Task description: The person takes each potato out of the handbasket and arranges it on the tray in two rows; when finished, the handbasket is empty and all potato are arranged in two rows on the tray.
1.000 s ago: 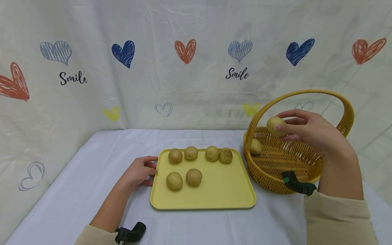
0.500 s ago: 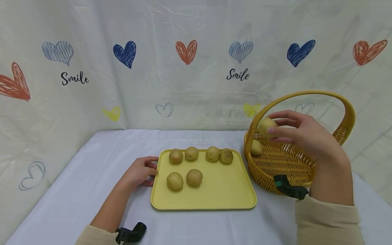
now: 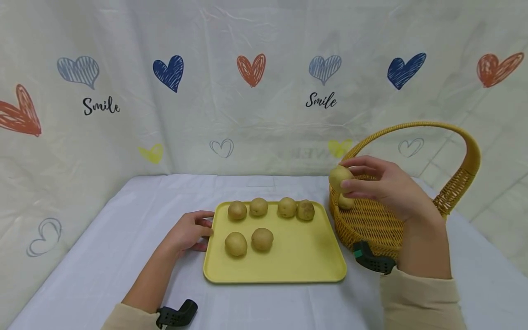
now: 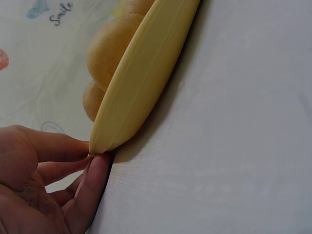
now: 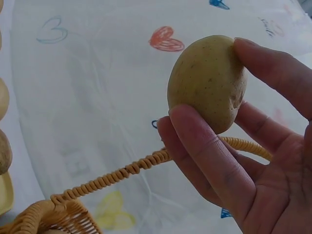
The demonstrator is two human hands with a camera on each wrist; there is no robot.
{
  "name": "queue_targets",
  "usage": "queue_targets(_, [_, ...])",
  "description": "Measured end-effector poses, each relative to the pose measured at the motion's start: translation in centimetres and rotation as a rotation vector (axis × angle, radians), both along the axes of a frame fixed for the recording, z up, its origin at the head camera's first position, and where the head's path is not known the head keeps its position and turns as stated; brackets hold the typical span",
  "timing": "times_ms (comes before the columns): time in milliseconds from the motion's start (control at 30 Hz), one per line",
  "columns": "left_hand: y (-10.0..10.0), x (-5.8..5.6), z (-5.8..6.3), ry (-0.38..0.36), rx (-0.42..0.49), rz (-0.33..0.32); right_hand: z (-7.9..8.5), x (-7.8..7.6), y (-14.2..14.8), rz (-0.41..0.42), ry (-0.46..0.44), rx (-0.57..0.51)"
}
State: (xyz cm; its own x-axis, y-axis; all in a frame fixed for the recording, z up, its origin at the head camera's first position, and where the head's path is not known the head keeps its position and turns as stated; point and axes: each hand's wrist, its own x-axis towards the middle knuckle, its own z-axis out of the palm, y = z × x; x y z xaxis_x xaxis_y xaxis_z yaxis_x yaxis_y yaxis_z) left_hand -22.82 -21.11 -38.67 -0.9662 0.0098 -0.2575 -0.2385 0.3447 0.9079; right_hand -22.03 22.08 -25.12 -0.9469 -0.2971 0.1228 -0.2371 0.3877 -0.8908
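In the head view my right hand (image 3: 381,188) holds a potato (image 3: 340,178) in its fingertips, above the left rim of a wicker basket (image 3: 350,229). The right wrist view shows this potato (image 5: 207,83) pinched between thumb and fingers, raised off everything else. Another potato (image 3: 345,202) lies inside the basket, partly covered by the held one. My left hand (image 3: 193,233) grips the left edge of a yellow tray (image 3: 301,256). Close up in the left wrist view, thumb and fingers meet at the tray's rim (image 4: 109,131). Several potatoes sit on the tray, among them one at its front left (image 3: 236,244).
The basket's tall handle (image 3: 420,123) arches over its opening, behind my right hand. A white cloth (image 3: 255,307) covers the table. Behind it hangs a pale curtain (image 3: 272,123) printed with hearts. Each wrist wears a black band, the left one (image 3: 176,314) near the front edge.
My right hand has carried the potato leftward and a little down, from over the basket's middle to its left rim. My left hand and the tray have stayed in place.
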Motion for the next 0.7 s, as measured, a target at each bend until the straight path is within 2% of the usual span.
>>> queue_targets(200, [0.0,0.1,0.1,0.004,-0.004,0.001,-0.3,-0.2,-1.3,0.027,-0.006,0.025])
queue_targets(433, [0.0,0.0,-0.1,-0.004,0.001,0.004,-0.5,-0.3,-2.8,0.045,-0.012,0.104])
queue_targets(533, [0.1,-0.1,-0.1,-0.005,-0.003,0.001,-0.7,-0.5,-3.3,0.045,-0.017,0.107])
queue_targets(700, [0.0,0.0,-0.1,-0.001,-0.005,-0.004,-1.4,-1.0,-4.3,0.098,-0.025,0.084])
